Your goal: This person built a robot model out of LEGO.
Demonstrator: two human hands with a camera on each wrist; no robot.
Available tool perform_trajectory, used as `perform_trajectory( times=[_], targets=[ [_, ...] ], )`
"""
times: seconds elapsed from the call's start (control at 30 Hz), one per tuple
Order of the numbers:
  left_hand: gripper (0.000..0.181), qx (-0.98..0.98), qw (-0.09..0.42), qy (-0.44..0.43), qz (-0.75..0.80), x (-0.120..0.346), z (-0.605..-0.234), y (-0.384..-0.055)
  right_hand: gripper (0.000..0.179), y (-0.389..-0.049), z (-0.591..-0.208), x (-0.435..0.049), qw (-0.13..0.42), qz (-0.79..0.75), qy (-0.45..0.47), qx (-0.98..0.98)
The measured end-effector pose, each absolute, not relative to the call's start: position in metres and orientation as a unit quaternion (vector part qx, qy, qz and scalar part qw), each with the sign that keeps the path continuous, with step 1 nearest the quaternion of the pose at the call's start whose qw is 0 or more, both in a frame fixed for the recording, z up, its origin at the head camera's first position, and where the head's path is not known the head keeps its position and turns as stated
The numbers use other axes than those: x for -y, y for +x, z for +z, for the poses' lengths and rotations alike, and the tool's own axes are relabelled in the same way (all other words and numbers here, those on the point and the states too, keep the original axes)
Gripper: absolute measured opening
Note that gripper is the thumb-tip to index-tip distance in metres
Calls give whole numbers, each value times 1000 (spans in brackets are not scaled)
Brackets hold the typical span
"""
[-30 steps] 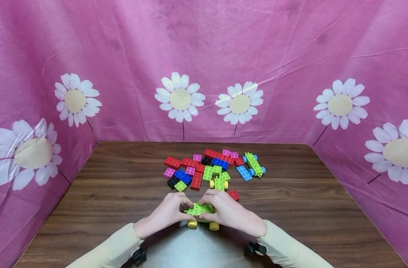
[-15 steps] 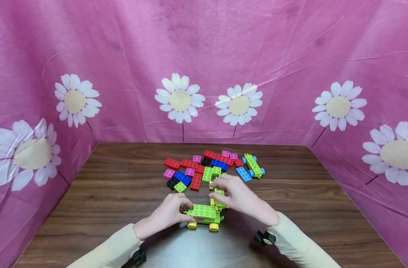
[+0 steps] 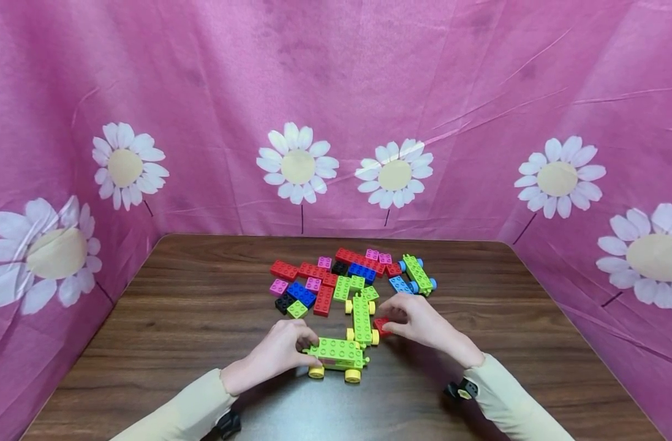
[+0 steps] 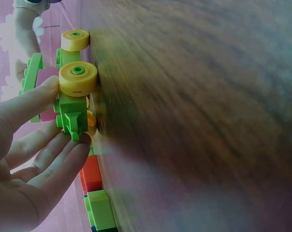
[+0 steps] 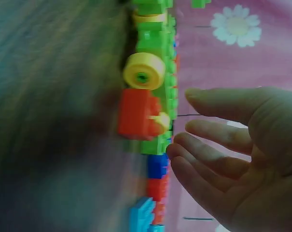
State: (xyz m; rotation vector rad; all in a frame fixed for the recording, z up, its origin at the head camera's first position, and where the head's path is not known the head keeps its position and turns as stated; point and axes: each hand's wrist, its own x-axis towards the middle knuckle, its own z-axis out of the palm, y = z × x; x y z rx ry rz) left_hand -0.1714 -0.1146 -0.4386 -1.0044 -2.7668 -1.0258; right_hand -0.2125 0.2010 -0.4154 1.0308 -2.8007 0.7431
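Observation:
My left hand (image 3: 280, 349) grips the left end of a lime-green toy car (image 3: 338, 350) with yellow wheels. Thumb and fingers lie on either side of it. In the left wrist view a pink brick (image 4: 49, 79) sits between the car's base and a green brick on top. My right hand (image 3: 424, 321) hovers over a small red brick (image 3: 381, 326), fingers spread and loosely bent. A gap shows between the fingertips and the red brick (image 5: 135, 113) in the right wrist view. Beside that brick stands a second green wheeled base (image 3: 361, 318), its near end close to the car.
Red, pink, blue, black and green bricks lie clustered behind the hands, among them a long red brick (image 3: 323, 300) and a blue brick (image 3: 301, 294). At the back right are a green base with blue wheels (image 3: 418, 274) and a light-blue brick (image 3: 400, 285). A flowered pink cloth (image 3: 336, 73) surrounds the table.
My right hand has let go of the car's right end and moved right, past the second green base, to above the red brick. My left hand has kept its hold.

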Motion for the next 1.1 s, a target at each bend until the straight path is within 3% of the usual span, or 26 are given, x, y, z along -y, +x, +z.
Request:
perform_trajectory(
  times=[0.33, 0.73, 1.1],
  targets=[
    [27, 887, 12, -323, -329, 114, -440, -172, 35, -215, -429, -206, 6, 223, 333, 916],
    [27, 888, 5, -317, -334, 115, -441, -172, 24, -215, -428, -205, 2, 219, 317, 923],
    [26, 887, 14, -322, -331, 115, -441, -171, 24, -216, -430, -207, -4, 227, 319, 920]
  ],
)
